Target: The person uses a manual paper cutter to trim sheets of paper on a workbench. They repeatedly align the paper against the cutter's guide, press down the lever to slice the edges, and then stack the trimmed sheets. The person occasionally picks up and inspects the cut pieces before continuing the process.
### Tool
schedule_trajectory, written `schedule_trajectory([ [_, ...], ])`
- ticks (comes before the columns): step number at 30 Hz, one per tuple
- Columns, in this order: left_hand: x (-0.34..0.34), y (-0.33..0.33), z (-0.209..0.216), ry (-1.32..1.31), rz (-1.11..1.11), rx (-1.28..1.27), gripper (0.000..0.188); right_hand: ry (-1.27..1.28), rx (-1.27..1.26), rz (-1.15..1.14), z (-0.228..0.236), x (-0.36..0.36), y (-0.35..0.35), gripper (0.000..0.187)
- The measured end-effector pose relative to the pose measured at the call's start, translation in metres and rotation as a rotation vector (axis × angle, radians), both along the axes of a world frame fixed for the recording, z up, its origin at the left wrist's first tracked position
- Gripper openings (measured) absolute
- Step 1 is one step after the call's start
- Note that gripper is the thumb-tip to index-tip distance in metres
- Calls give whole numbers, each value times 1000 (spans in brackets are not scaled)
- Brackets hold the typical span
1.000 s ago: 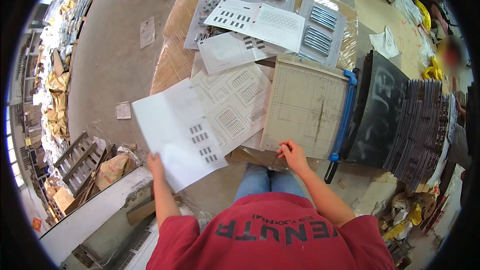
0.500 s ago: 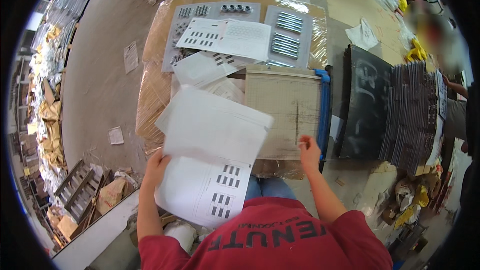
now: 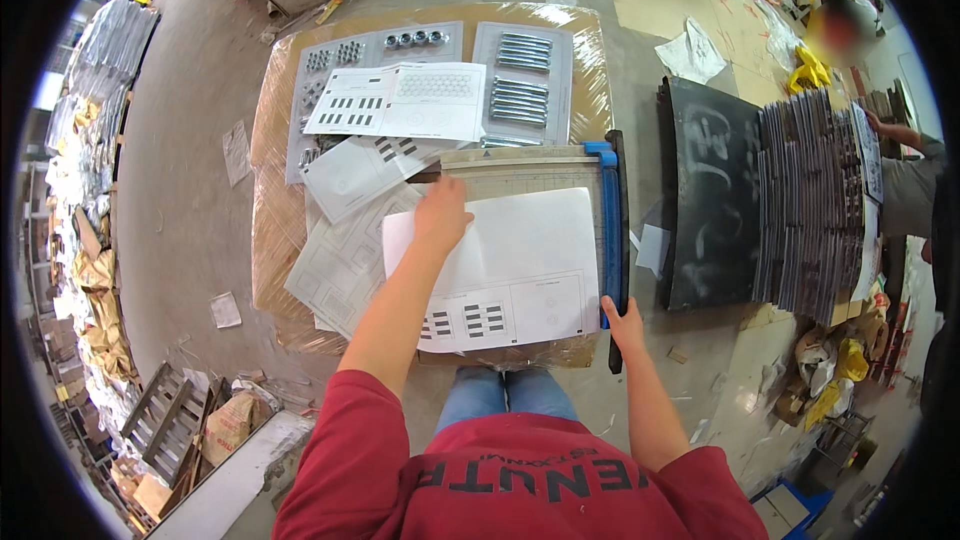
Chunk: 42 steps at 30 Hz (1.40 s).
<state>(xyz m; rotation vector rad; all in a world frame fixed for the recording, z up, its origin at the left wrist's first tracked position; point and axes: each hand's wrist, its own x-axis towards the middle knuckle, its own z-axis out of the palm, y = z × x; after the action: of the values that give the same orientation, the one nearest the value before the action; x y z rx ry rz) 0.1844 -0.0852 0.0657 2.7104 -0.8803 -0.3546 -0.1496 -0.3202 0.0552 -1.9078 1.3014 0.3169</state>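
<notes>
A large white printed sheet (image 3: pixel 520 255) with dark striped blocks along its near edge lies on the beige paper cutter (image 3: pixel 520 162). My left hand (image 3: pixel 443 212) is on the sheet's far edge, left of its middle, fingers bent and closed on it. At the sheet's near right corner, my right hand (image 3: pixel 625 325) is closed round the near end of the cutter's black arm (image 3: pixel 619 240), beside the blue rail (image 3: pixel 608 210). Other printed sheets (image 3: pixel 350 255) lie overlapping to the left, partly under the large one.
Beyond the cutter, another printed sheet (image 3: pixel 400 100) overlaps clear trays of metal parts (image 3: pixel 520 90) on a film-wrapped stack (image 3: pixel 275 210). To the right stand a dark chalk-marked panel (image 3: pixel 712 200) and stacked grey sheets (image 3: pixel 812 210), with another person's hand (image 3: pixel 895 135) there. A wooden pallet (image 3: pixel 170 410) lies lower left.
The large sheet has moved from my left side onto the cutter. My left hand has gone forward and right to its far edge; my right hand has come down to the cutter's arm.
</notes>
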Motion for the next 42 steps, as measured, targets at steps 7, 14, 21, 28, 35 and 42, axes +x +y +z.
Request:
schedule_trajectory([
  [7, -26, 21, -31, 404, 517, -120, 61, -143, -13, -83, -3, 1, 0, 67],
  [14, -71, 39, -9, 373, 561, -215, 51, -165, -288, -89, 32, -61, 53, 41],
  [21, -167, 60, 35, 434, 450, -149, 48, 2, -312, -112, 112, -157, 96, 33],
  [28, -155, 38, 23, 439, 333, -205, 47, 110, -357, -225, 106, -161, 101, 36],
  [35, -120, 42, -12, 340, 312, -295, 48, -96, -459, -131, 60, -133, 82, 44],
  [42, -57, 44, -35, 192, 320, -237, 48, -216, -468, -62, 5, -63, 53, 53],
])
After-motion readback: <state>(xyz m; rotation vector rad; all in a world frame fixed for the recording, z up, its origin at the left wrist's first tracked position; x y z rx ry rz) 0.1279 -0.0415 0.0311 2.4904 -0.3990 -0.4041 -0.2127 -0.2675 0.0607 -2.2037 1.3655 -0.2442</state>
